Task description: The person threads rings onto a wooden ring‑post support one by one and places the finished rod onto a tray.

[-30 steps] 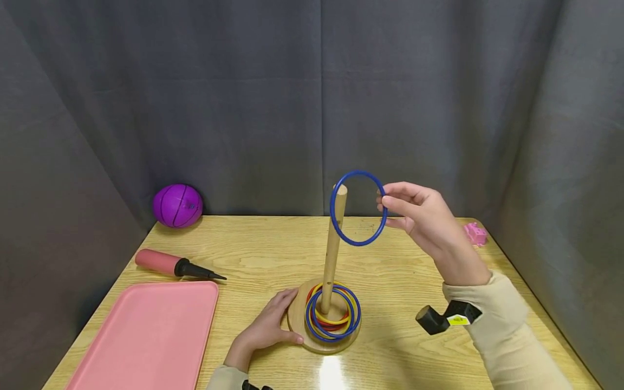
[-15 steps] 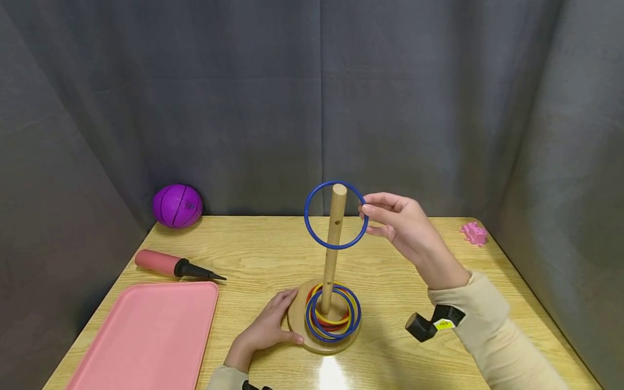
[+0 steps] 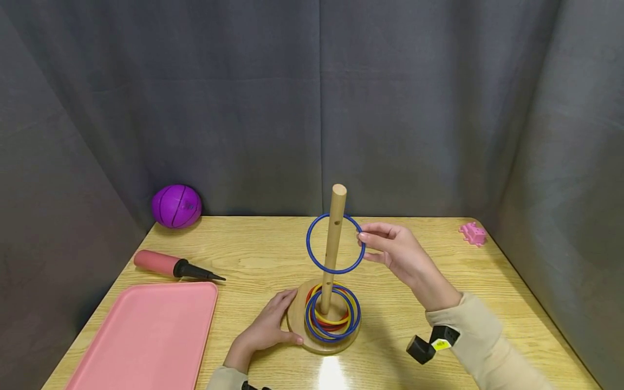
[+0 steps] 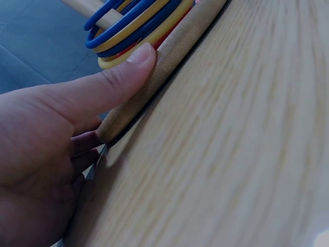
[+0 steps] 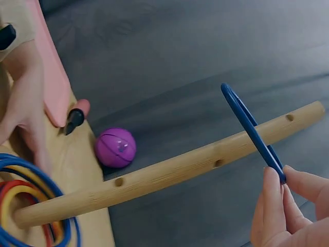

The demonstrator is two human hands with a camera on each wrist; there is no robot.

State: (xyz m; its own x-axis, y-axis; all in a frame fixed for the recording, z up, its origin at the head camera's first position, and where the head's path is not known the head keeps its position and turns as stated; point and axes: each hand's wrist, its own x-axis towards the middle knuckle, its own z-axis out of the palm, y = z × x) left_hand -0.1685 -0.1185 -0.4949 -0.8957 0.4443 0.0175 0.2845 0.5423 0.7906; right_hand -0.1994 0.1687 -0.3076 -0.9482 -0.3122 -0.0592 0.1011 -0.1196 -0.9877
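My right hand pinches the right side of a blue ring between thumb and fingertips. That ring encircles the upright wooden peg, below its top; the right wrist view shows the ring tilted round the peg, with peg on both sides of it. Low on the peg, several blue, yellow and red rings lie piled on the round wooden base. My left hand grips the base's left edge; in the left wrist view its thumb presses the rim and the other fingers reach round the side.
A pink tray lies at the front left, with a pink and black hand pump behind it. A purple ball sits at the back left corner. A small pink toy is at the back right. Grey curtains surround the table.
The right hand has carried the blue ring left over the peg's top and then down round the peg. The left hand and base stay where they were.
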